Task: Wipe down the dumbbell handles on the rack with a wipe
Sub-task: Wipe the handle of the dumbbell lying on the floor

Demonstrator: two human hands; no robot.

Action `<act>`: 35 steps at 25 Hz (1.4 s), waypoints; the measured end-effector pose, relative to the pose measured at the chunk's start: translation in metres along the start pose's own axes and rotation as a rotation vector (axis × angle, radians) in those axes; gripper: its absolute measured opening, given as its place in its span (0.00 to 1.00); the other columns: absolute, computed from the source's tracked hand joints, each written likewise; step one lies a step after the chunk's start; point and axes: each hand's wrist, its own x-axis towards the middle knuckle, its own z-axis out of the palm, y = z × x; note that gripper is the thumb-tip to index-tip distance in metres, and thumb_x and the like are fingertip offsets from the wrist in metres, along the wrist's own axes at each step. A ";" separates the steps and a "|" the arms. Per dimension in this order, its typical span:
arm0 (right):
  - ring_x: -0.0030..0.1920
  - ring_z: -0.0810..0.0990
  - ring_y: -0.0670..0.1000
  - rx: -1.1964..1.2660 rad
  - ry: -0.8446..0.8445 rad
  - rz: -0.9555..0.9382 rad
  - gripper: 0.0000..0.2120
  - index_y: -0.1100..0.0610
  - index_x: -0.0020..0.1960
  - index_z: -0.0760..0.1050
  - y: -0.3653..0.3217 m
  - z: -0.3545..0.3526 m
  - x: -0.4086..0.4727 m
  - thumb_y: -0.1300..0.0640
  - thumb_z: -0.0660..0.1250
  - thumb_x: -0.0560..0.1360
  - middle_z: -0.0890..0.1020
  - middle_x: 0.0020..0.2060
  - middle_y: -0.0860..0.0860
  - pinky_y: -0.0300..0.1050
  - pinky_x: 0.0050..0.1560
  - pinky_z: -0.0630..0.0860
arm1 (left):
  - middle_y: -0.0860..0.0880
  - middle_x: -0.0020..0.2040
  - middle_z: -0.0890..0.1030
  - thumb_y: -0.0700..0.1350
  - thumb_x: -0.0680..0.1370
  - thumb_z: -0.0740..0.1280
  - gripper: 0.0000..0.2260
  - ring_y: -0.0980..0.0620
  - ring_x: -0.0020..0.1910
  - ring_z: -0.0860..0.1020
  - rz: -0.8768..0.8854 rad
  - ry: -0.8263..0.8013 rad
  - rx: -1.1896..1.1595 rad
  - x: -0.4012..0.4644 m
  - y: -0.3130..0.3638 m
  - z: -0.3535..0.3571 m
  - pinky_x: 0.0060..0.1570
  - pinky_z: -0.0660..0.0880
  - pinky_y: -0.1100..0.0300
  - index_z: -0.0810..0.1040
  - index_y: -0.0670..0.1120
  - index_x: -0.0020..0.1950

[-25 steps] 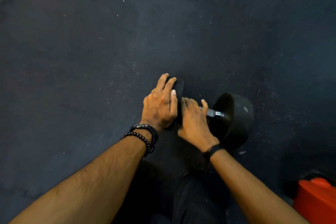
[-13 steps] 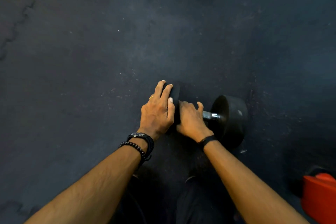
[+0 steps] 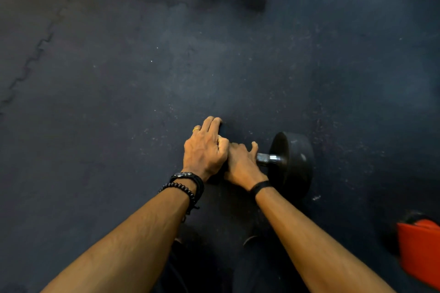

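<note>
Dumbbell (image 3: 289,164): lying on dark floor (image 3: 142,78) — handle (image 3: 265,157) level
Left hand (image 3: 204,150): fingers draped over left head, index curled in
Right hand (image 3: 240,162): wrapped round handle
Wipe: cannot tell — hidden

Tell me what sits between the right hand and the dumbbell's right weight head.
In the head view, only a short bare stretch of the knurled metal handle lies between the right hand and the right weight head; no wipe shows there.
</note>
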 end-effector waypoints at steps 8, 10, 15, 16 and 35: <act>0.65 0.73 0.56 0.000 0.000 0.006 0.26 0.56 0.66 0.69 0.004 -0.016 0.008 0.56 0.71 0.70 0.77 0.60 0.53 0.65 0.73 0.51 | 0.49 0.56 0.77 0.51 0.73 0.52 0.19 0.47 0.47 0.73 -0.053 -0.021 0.029 0.023 0.005 -0.001 0.41 0.64 0.54 0.73 0.46 0.58; 0.61 0.77 0.58 -0.003 -0.084 0.025 0.19 0.56 0.61 0.72 0.006 -0.024 0.024 0.57 0.70 0.72 0.80 0.57 0.54 0.62 0.70 0.58 | 0.48 0.55 0.77 0.51 0.73 0.52 0.18 0.47 0.48 0.74 -0.049 -0.022 0.047 0.027 0.007 -0.001 0.42 0.64 0.54 0.74 0.45 0.57; 0.57 0.79 0.60 -0.118 0.094 -0.027 0.13 0.56 0.59 0.74 0.011 -0.015 0.029 0.53 0.65 0.77 0.81 0.55 0.56 0.54 0.58 0.70 | 0.48 0.54 0.78 0.51 0.73 0.51 0.19 0.46 0.47 0.75 -0.037 -0.013 0.065 0.031 0.006 0.000 0.41 0.66 0.54 0.74 0.45 0.56; 0.55 0.80 0.61 -0.128 0.139 -0.060 0.13 0.56 0.58 0.74 0.014 -0.012 0.031 0.52 0.65 0.76 0.81 0.54 0.57 0.52 0.55 0.72 | 0.48 0.54 0.78 0.51 0.73 0.51 0.19 0.46 0.47 0.75 -0.039 -0.013 0.067 0.032 0.006 0.000 0.41 0.67 0.53 0.74 0.45 0.55; 0.47 0.80 0.59 0.437 0.138 0.022 0.12 0.60 0.46 0.81 0.037 -0.024 0.046 0.53 0.63 0.79 0.82 0.43 0.59 0.56 0.44 0.77 | 0.46 0.53 0.79 0.51 0.74 0.52 0.19 0.44 0.47 0.77 -0.041 0.001 0.053 0.039 0.007 -0.001 0.42 0.70 0.53 0.76 0.44 0.55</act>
